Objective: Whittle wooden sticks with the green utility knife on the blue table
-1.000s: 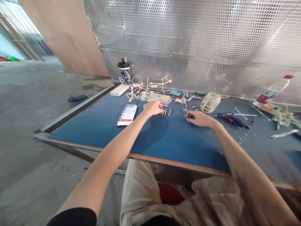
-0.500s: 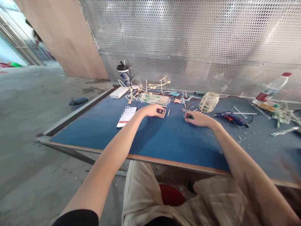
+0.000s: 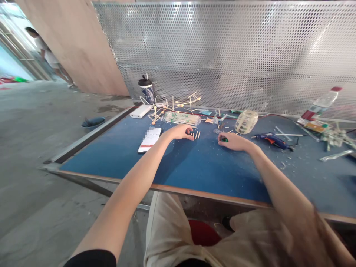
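My left hand (image 3: 181, 132) rests at the table's middle, thumb and fingers curved apart with a gap between them. Just past its fingertips lie several short wooden sticks (image 3: 197, 134), roughly side by side on the blue tabletop (image 3: 189, 163). My right hand (image 3: 233, 141) is closed around a small green object (image 3: 224, 139); most of it is hidden by the fingers, so its kind is unclear. A small clear plastic piece (image 3: 217, 131) lies just beyond that hand. Left of my left forearm is a phone (image 3: 149, 140) with a lit screen.
Along the back are a lidded cup (image 3: 146, 90), a white power bank (image 3: 140, 111), stick frames (image 3: 190, 99) and bagged sticks (image 3: 180, 118). A pale openwork cylinder (image 3: 247, 121), a blue glue gun (image 3: 272, 140) and a bottle (image 3: 319, 105) stand rightward. A person (image 3: 48, 55) is far left.
My left fingers have come away from a short stick, which now lies beside the others. My right hand has barely moved. The person in the background shows more fully.
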`<state>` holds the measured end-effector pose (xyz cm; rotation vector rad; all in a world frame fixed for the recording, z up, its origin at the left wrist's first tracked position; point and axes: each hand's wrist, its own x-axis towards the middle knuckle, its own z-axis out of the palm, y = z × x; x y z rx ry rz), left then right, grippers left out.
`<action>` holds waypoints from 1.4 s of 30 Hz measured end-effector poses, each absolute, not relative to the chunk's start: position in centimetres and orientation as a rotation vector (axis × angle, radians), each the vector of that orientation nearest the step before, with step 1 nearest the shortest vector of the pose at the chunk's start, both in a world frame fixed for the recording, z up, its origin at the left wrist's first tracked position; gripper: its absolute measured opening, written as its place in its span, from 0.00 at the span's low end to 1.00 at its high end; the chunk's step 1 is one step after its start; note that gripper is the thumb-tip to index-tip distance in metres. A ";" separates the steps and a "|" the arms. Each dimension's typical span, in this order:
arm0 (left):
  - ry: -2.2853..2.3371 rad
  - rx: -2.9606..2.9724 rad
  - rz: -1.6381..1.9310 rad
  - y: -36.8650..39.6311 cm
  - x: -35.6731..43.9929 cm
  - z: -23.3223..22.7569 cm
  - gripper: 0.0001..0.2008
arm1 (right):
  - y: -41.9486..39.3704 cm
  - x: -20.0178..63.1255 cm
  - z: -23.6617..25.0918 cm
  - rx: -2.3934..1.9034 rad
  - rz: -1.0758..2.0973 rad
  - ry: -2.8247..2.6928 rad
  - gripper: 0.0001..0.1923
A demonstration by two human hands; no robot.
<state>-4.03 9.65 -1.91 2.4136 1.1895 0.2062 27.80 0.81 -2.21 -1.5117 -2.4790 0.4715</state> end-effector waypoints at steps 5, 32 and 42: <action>1.114 2.402 0.232 9.6 -3.6 -2.1 0.31 | 0.8 27.7 -2.3 -1.508 0.473 -2.466 0.10; 1.424 2.480 0.173 7.3 -1.3 -0.6 0.07 | 1.1 27.8 -2.9 -1.510 0.464 -2.457 0.10; 1.329 2.499 0.024 7.1 -2.0 -0.3 0.10 | 1.1 27.8 -2.9 -1.499 0.459 -2.455 0.10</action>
